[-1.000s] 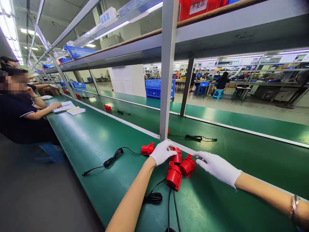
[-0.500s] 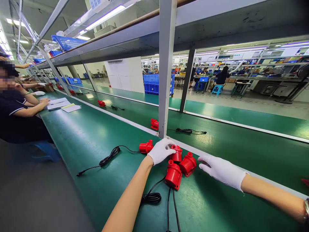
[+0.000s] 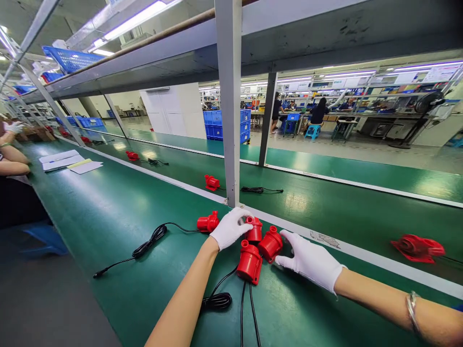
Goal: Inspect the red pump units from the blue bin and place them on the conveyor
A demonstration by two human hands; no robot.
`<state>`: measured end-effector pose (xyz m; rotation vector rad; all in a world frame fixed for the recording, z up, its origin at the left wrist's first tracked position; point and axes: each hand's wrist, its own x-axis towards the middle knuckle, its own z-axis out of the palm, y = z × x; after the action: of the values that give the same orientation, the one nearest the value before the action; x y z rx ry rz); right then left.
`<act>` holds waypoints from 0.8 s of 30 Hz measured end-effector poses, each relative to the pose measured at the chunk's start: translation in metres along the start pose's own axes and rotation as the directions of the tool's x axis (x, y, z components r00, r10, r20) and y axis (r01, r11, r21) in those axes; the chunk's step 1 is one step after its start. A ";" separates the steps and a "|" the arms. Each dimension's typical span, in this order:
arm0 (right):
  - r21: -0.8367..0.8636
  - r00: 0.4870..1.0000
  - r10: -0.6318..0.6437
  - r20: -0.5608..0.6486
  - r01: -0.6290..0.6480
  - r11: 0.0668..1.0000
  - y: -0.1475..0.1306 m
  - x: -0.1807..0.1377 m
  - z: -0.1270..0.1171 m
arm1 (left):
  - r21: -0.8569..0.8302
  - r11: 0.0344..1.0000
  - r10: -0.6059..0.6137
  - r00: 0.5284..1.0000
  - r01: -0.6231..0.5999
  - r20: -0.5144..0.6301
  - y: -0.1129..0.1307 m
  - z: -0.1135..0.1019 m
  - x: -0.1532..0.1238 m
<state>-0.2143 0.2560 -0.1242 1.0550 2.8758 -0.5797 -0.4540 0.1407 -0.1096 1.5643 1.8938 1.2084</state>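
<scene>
Three red pumps with black cables stand close together on the green bench. My left hand [image 3: 231, 228], in a white glove, curls its thumb and fingers onto the rear pump [image 3: 254, 231]; part of the grip is hidden. My right hand [image 3: 313, 259], also gloved, is open beside the right-hand pump [image 3: 271, 244], its thumb and fingers spread toward it. Whether the fingertips touch it is hard to tell. The front pump [image 3: 249, 262] is nearest to me, free of both hands. Left of my left hand lies another red pump [image 3: 207, 223] on its side.
A coiled black cable [image 3: 150, 242] stretches left across the green bench [image 3: 119, 207]. A grey upright post [image 3: 231, 106] rises just behind my left hand. On the strip beyond, more red pumps [image 3: 417, 248] lie spaced out. Papers [image 3: 61, 160] lie far left near another person's arm [image 3: 13, 159].
My right hand has moved left, close to the right-hand pump, with its thumb spread. My left hand stays at the rear pump. The view has turned right, and a blurred pump shows at far right.
</scene>
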 end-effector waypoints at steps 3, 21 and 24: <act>0.084 0.998 0.060 0.001 -0.060 0.995 -0.008 -0.002 0.001 | -0.003 1.000 0.002 1.000 -0.002 0.002 -0.001 0.001 0.000; 0.025 0.920 -0.269 -0.287 0.288 0.957 -0.035 0.004 0.013 | -0.134 0.990 0.059 0.995 -0.048 0.082 -0.003 0.006 -0.001; 0.012 0.910 -0.293 -0.294 0.310 0.951 -0.035 0.003 0.013 | -0.144 0.989 0.055 0.995 -0.043 0.083 -0.002 0.006 -0.001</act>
<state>-0.2405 0.2286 -0.1255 0.7577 3.3340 -0.5657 -0.4506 0.1419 -0.1145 1.5694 1.6859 1.2458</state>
